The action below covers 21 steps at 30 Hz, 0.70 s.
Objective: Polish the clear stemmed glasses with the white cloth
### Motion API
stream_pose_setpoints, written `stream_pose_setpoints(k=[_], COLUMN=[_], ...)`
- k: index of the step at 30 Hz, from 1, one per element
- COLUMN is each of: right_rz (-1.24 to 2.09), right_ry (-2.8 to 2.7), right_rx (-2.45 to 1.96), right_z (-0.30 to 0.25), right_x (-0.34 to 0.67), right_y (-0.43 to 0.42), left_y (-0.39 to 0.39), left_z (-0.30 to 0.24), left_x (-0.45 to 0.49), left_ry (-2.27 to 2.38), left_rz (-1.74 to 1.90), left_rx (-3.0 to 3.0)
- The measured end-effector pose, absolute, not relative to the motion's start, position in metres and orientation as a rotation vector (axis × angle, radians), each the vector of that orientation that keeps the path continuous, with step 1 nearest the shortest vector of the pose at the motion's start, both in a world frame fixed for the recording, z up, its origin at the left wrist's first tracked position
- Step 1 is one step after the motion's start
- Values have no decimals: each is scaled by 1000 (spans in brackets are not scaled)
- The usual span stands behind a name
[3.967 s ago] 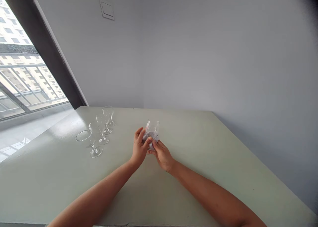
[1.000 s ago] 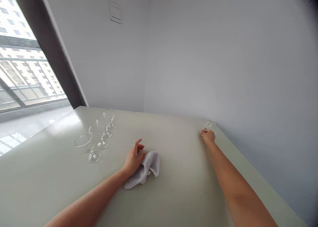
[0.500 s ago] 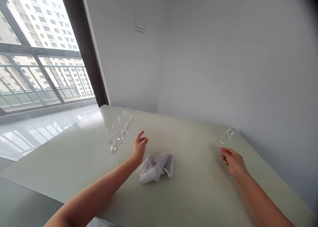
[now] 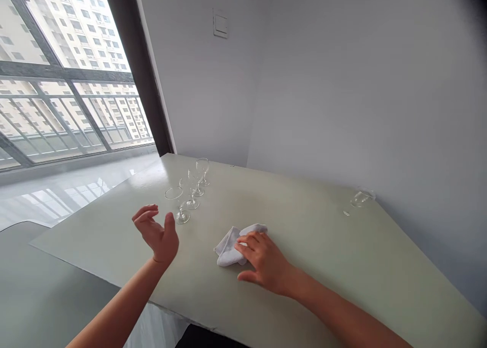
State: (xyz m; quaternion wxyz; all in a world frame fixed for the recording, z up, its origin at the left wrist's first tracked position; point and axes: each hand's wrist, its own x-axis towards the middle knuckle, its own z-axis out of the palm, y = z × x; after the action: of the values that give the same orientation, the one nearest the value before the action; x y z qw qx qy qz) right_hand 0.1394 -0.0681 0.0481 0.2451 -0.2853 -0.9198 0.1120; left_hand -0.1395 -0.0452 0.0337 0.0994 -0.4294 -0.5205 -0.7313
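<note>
My right hand lies over the right part of a crumpled light grey cloth on the table, fingers spread, with no grip on it that I can see. My left hand is raised at the left, palm turned inward, fingers apart and nothing in them. Just beyond it stands the nearest stemmed glass, upright. Several such glasses line up behind it, the farthest stemmed glass being close to the table's back edge.
The pale table meets the wall at the back and right. Near its right edge is a clear glass, with a small whitish piece before it. At left, a dark frame borders the window.
My right hand has come from the table's right side leftward onto the cloth. My left hand has moved left, away from the cloth and nearer the front glass. The view has shifted slightly.
</note>
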Motion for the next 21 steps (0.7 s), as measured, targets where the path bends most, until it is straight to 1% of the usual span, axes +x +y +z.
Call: stream_pose_setpoints(k=[4,6,9,13,15,18,21], right_rz=[121,52,129,560,685,629,619], right_ry=[-2337,-2252,-2327,-2567,-2605,-2602,-2564], right_rx=[-951,-1122,-1352,-1583,-1652,-1787,-1881], right_z=[40,41,46,51,55,61,62], right_x=[132,133,133,135,142,156,164], right_y=[-57,-43,-26,-16,-14,-10,-8], left_y=[-39,-34,-25,-14,-12,-11,-13], left_z=[20,14,11,17,20,22,20], left_x=[-173,-183,-186,-179,-176,-174,-175], left_ry=[-2235,-2377,-2437,-2511,-2532,-2548,-2503], left_rz=[-2147,-2193,-2279,-2306,-2272,-2277,-2389], left_rx=[-1345,-1502,-1681,-1717,-1713,-1699,-1652])
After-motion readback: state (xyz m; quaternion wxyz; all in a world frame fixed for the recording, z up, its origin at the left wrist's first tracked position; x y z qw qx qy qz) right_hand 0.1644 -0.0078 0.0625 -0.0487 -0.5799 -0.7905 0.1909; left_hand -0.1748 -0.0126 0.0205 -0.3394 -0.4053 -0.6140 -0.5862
